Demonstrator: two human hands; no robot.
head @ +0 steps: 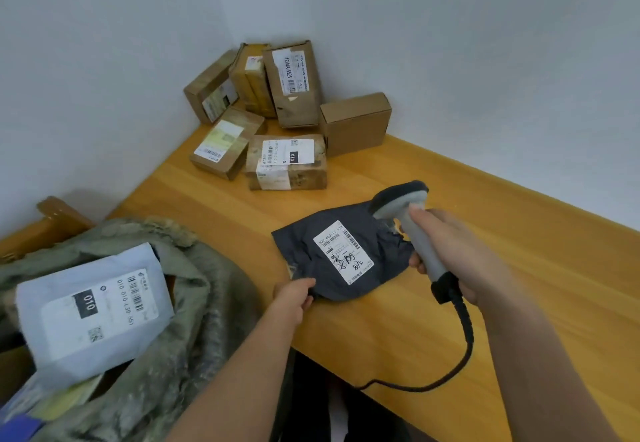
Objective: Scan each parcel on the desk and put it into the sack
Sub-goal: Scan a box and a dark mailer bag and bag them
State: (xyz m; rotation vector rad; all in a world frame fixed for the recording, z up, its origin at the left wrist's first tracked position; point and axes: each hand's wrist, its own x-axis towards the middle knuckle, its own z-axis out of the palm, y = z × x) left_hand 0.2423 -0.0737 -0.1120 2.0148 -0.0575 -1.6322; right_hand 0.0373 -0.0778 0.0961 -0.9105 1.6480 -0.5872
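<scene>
Here left-hand fingers (304, 298) pinch the dark parcel's (339, 254) corner; right-hand fingers (420, 216) grip the scanner (415, 230)

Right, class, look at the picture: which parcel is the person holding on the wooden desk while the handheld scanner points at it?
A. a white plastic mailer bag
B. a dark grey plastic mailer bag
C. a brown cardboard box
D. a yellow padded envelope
B: the left hand pinches the edge of the dark grey plastic mailer bag while the right hand grips the grey handheld scanner above it.

Head view, looking forward and down, desk (450, 320) close
</scene>
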